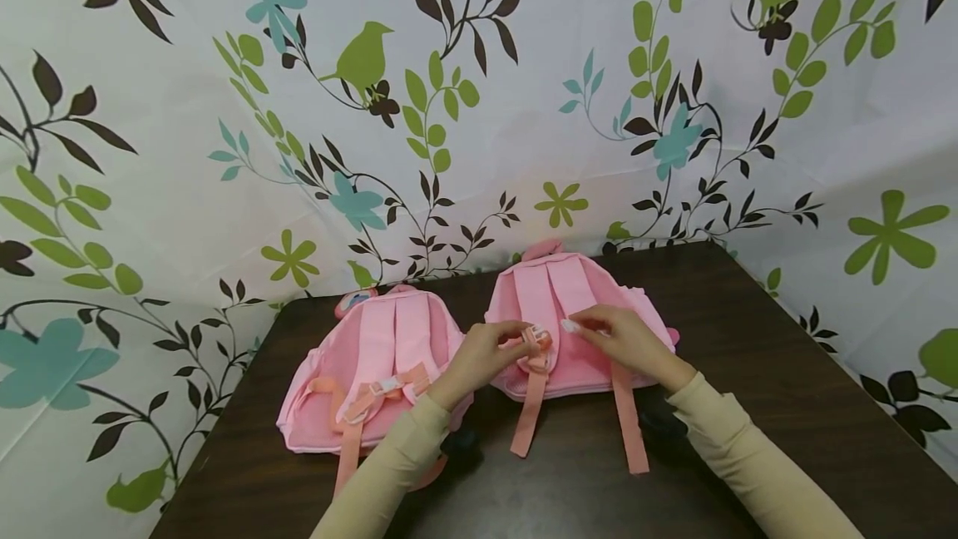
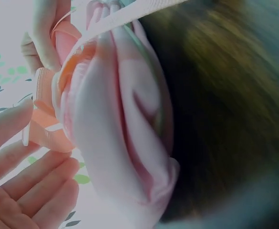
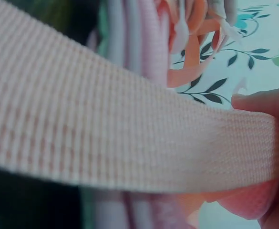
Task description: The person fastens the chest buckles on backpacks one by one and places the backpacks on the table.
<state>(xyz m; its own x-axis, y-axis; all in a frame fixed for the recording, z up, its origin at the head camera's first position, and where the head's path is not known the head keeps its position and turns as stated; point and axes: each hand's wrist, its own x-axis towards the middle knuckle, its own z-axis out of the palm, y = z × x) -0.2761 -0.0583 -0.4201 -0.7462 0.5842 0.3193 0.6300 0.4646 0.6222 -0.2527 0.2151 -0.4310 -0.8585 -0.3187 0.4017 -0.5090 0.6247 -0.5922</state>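
Observation:
Two small pink backpacks lie with their strap sides up. At the right backpack [image 1: 516, 289], my left hand [image 1: 479, 356] pinches a white buckle half [image 1: 537, 334] with peach webbing looped through it. A little to the right, my right hand [image 1: 629, 341] pinches another white buckle piece [image 1: 571, 326] between thumb and fingers. A gap separates the two pieces. In the right wrist view a wide peach strap [image 3: 129, 129] runs to the right hand's fingers and hides much of the bag. The left wrist view shows the left hand [image 2: 29, 186] with its lower fingers loosely spread.
The left backpack [image 1: 329, 356] lies beside my left forearm, its chest buckle [image 1: 385, 387] joined across the straps. Loose peach strap ends [image 1: 629, 422] hang toward the front of the dark wooden table [image 1: 569, 489]. A leaf-and-bird printed cloth [image 1: 479, 106] hangs behind.

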